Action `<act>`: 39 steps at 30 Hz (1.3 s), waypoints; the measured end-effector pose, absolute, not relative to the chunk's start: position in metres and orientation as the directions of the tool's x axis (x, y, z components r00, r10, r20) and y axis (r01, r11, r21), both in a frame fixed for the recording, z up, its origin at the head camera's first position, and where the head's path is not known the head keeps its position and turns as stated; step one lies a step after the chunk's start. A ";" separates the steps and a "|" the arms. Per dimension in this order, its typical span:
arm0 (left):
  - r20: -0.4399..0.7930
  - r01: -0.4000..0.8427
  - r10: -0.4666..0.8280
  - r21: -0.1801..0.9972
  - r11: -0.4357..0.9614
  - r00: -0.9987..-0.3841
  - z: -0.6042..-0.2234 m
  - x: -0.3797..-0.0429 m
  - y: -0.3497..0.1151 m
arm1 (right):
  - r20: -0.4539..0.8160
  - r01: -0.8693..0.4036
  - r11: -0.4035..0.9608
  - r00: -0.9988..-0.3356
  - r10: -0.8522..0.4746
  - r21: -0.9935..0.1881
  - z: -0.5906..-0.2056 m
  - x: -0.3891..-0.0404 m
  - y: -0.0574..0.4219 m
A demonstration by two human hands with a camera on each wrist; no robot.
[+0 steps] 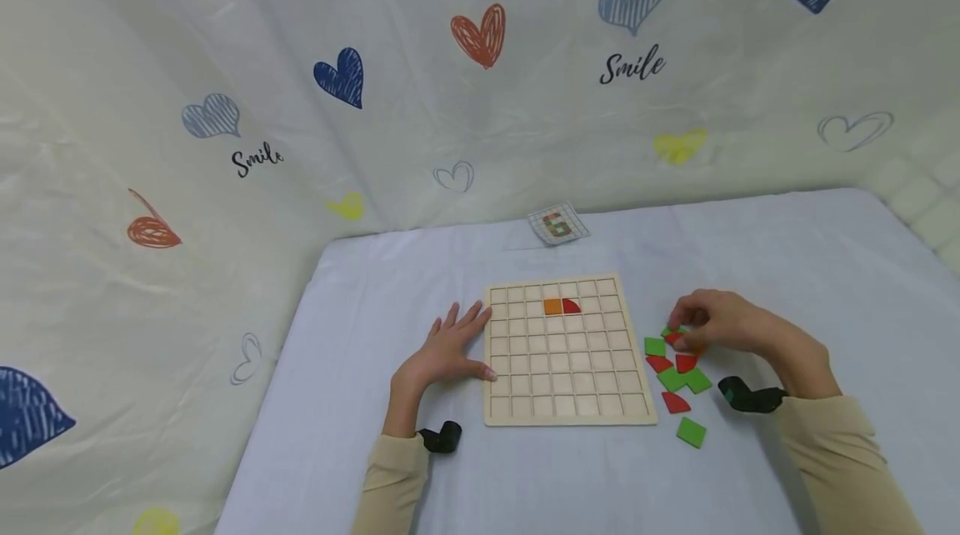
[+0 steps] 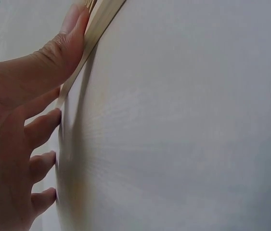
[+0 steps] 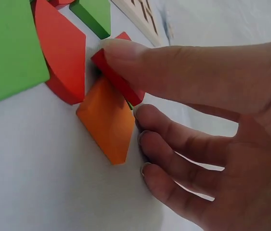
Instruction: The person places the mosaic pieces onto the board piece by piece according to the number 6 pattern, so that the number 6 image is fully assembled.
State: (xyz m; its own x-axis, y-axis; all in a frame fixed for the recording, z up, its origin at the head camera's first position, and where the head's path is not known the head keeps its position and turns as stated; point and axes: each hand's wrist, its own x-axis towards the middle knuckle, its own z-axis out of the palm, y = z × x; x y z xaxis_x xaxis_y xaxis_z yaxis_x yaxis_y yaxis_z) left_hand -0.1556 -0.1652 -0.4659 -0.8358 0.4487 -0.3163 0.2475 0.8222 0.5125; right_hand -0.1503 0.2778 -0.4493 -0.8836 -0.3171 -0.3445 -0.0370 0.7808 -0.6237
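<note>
Red piece held in a right hand, beside a wooden grid board

A small red piece [image 3: 118, 79] is pinched by the right hand [image 1: 720, 322]: the thumb presses on it, with the index finger across from it in the head view. It is tilted, and in the right wrist view its visible long side slants from upper left to lower right. It lies just off the right edge of the board [image 1: 570, 422], so the board is to the left of this grip, and the right hand is the nearer one to the piece.

Around and below it is a loose cluster: an orange piece [image 3: 109, 122] right under the held one, more red pieces [image 1: 676, 402] and green pieces [image 1: 691, 432], the lowest near the board's near right corner.

On the board, in the second row from its far edge and near the middle, an orange square [image 1: 552, 307] and a red quarter-round [image 1: 572, 307] sit side by side.

The left hand [image 1: 448, 352] holds nothing, its fingers spread, thumb and fingertips at the board's left edge.

At the far edge of the white-covered table [image 1: 360, 310] lies a gridded card [image 1: 558, 224] with a coloured figure resembling a 6. Behind, a pale curtain [image 1: 420, 102] with hearts reads "Smile" twice in black script. No brand is legible.
</note>
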 end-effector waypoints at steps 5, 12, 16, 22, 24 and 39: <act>-0.323 0.236 0.442 0.516 0.824 -0.837 -0.466 -0.154 -0.165 | -0.342 -0.035 0.782 -0.886 -0.312 -0.623 -0.451 -0.151 0.276; -0.317 0.234 0.428 0.499 0.834 -0.847 -0.469 -0.152 -0.167 | -0.273 -0.073 0.753 -0.905 -0.325 -0.654 -0.452 -0.155 0.267; -0.309 0.237 0.437 0.517 0.823 -0.845 -0.468 -0.151 -0.166 | -0.219 -0.094 0.750 -0.926 -0.307 -0.654 -0.451 -0.154 0.264; -0.313 0.247 0.442 0.504 0.828 -0.841 -0.468 -0.153 -0.162 | -0.147 -0.108 0.739 -0.951 -0.272 -0.665 -0.450 -0.152 0.261; -0.316 0.256 0.449 0.500 0.827 -0.836 -0.466 -0.154 -0.160 | -0.121 -0.119 0.732 -0.956 -0.266 -0.671 -0.449 -0.152 0.259; -0.339 0.266 0.447 0.466 0.844 -0.827 -0.459 -0.158 -0.147 | -0.009 -0.275 0.669 -0.921 -0.389 -0.691 -0.436 -0.168 0.216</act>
State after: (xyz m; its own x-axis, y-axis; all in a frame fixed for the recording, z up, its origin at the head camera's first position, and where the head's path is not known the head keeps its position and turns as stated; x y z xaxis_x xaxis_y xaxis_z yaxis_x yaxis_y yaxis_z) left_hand -0.1583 -0.1467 -0.4585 -0.8274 0.4475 -0.3393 0.2656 0.8442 0.4656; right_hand -0.1683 0.2157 -0.4361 -0.9213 -0.3887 -0.0091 -0.2752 0.6686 -0.6908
